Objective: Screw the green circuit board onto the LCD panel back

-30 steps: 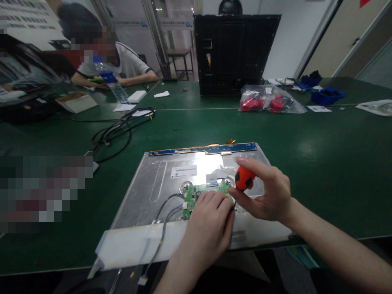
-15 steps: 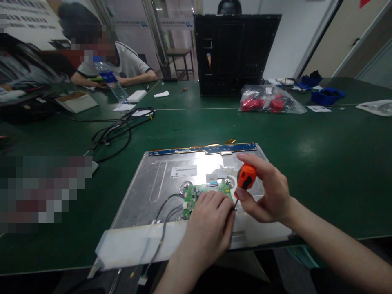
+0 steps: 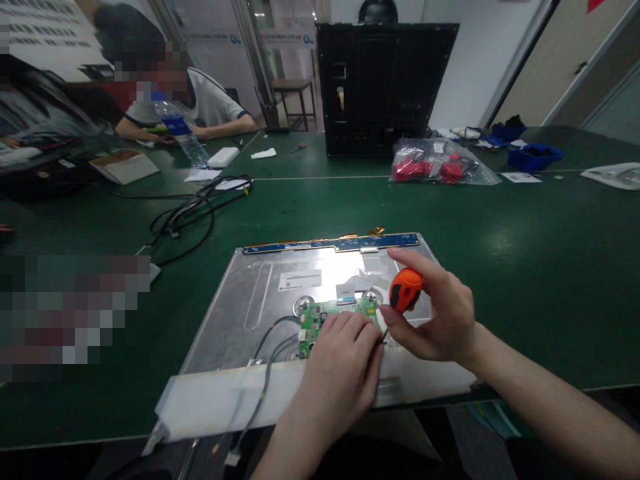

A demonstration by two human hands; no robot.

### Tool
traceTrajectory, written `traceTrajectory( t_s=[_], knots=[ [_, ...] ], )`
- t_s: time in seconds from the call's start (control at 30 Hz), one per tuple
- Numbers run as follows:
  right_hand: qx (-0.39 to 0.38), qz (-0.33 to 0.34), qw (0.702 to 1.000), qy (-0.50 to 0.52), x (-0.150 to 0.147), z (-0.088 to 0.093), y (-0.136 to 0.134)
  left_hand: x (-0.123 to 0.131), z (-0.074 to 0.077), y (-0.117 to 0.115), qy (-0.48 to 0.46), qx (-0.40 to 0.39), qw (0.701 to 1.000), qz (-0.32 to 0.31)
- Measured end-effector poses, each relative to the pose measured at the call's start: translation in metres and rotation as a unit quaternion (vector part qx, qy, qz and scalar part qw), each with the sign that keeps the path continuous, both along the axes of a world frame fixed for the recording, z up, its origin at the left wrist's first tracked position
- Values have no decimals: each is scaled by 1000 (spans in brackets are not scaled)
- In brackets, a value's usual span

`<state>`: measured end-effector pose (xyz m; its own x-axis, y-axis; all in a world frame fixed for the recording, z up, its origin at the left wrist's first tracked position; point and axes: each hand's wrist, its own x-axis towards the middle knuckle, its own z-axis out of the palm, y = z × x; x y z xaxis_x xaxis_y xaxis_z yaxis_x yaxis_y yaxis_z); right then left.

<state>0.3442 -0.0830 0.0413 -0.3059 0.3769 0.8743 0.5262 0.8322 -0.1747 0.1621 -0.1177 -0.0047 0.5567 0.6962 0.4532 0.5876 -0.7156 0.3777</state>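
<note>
A metal display panel (image 3: 225, 320) lies at the table's front edge, with a blue circuit strip (image 3: 320, 245) along its far side. On it sits a green circuit board (image 3: 313, 317), partly covered by my left hand (image 3: 347, 353). The fingers of that hand are bent together near the screwdriver's shaft; their tips are hidden. My right hand (image 3: 440, 310) holds an orange and black screwdriver (image 3: 406, 290) between thumb and fingers, its shaft pointing down to the board's right edge. Grey cables (image 3: 267, 373) run from the board over a white strip (image 3: 220, 397).
Black cables (image 3: 195, 207) lie coiled at the left. Beyond the panel stand a black monitor back (image 3: 385, 87) and a plastic bag with red parts (image 3: 440, 163). A water bottle (image 3: 183, 133) stands before a seated person (image 3: 215, 100). Blue items (image 3: 534, 157) lie at the right.
The screwdriver's handle has turned and tilted slightly to the right in my right hand, whose thumb has shifted a little left. My left hand has stayed in place.
</note>
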Motion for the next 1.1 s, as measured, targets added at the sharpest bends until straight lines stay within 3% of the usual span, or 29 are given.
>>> traceTrajectory(
  t_s=[0.37,0.77,1.1],
  knots=[
    [-24,85,995,42,1,-8,3,0,0,0,1,-2,1000,1],
    [3,27,999,25,0,-2,2,0,0,0,1,3,1000,2],
    [-1,55,998,21,1,0,2,0,0,0,-2,-7,1000,-2]
  ],
)
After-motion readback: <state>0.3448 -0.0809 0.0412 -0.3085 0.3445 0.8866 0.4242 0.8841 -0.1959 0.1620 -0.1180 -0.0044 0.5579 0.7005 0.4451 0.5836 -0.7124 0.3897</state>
